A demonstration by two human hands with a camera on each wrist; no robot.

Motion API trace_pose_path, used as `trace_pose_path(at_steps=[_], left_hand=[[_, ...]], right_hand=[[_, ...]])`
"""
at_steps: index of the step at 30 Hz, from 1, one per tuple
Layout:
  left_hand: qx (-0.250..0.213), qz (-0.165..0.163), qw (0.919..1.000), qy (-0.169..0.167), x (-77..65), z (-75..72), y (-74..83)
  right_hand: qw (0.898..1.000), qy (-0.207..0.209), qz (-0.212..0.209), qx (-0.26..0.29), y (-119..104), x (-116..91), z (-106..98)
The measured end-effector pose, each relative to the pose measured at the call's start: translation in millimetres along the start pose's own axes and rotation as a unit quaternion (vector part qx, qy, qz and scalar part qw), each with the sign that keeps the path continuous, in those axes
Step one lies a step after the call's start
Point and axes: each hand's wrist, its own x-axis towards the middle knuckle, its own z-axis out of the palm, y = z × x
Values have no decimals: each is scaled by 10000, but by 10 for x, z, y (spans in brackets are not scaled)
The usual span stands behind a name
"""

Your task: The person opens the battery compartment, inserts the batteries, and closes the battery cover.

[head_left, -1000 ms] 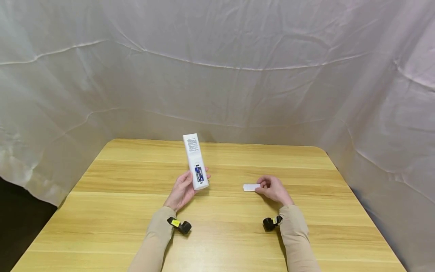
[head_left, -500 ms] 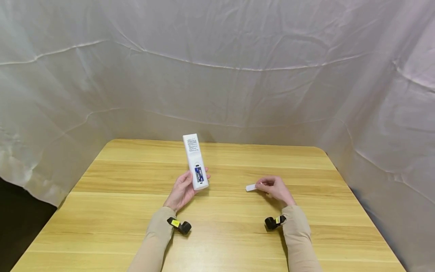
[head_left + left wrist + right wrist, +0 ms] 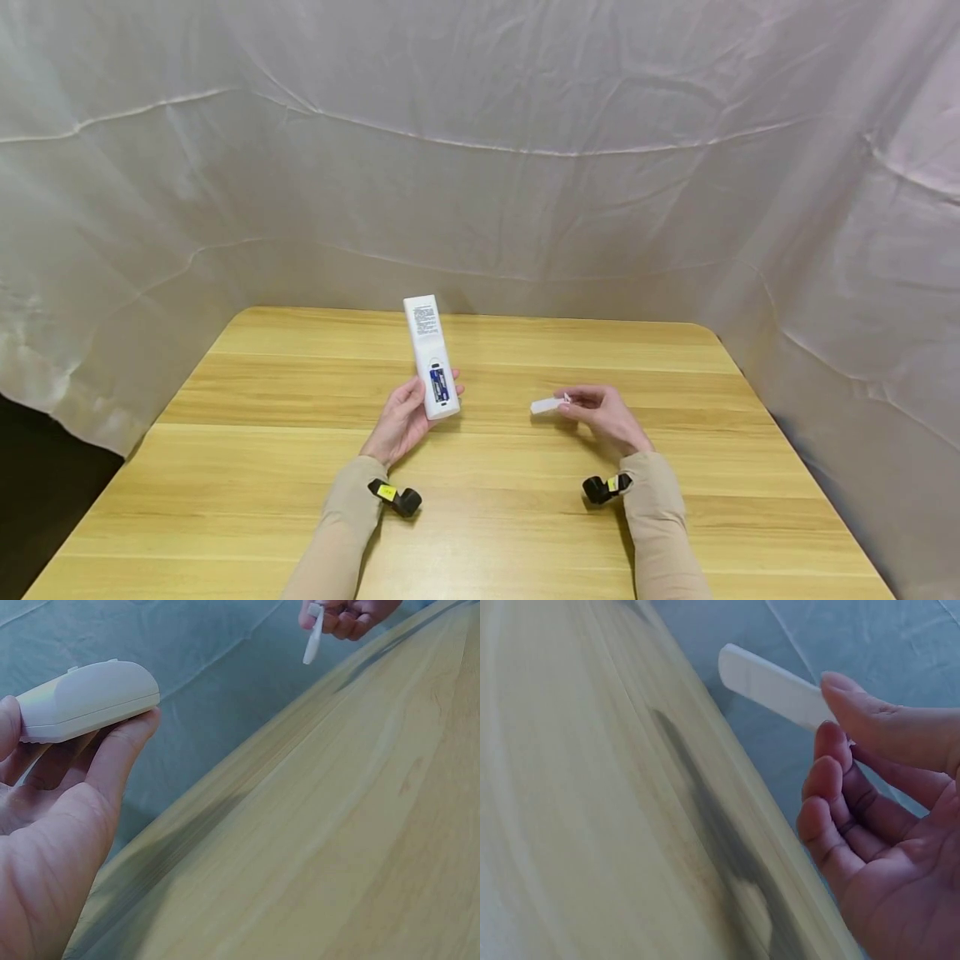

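Note:
A white remote control (image 3: 429,342) is gripped in my left hand (image 3: 401,421), its back facing up. Two blue batteries (image 3: 439,386) lie side by side in its uncovered battery compartment. In the left wrist view the remote control's rounded end (image 3: 105,697) shows, with thumb and fingers on either side of it. My right hand (image 3: 603,414) pinches a small white battery cover (image 3: 545,406) by one end, to the right of the remote control. The right wrist view shows the cover (image 3: 769,684) between thumb and fingertips, raised above the table, the other fingers curled.
A wood-grain table (image 3: 487,517) lies under both hands. Pale hanging cloth (image 3: 480,200) surrounds its back and sides. A small black camera is strapped to each sleeved wrist. A dark gap (image 3: 52,500) shows at the left edge.
My right hand has turned the battery cover in its fingers, so it looks narrower and more tilted, and its free end has come slightly left. The left hand and remote control hold still.

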Motion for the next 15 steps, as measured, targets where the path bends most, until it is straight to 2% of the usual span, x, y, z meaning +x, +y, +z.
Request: trace_pose_path(at_steps=[9, 15], left_hand=[[118, -130, 9996, 238, -2, 23, 7], [161, -134, 9996, 182, -3, 23, 10]], right_hand=[[9982, 204, -535, 167, -35, 19, 73], [9932, 482, -956, 464, -64, 48, 146]])
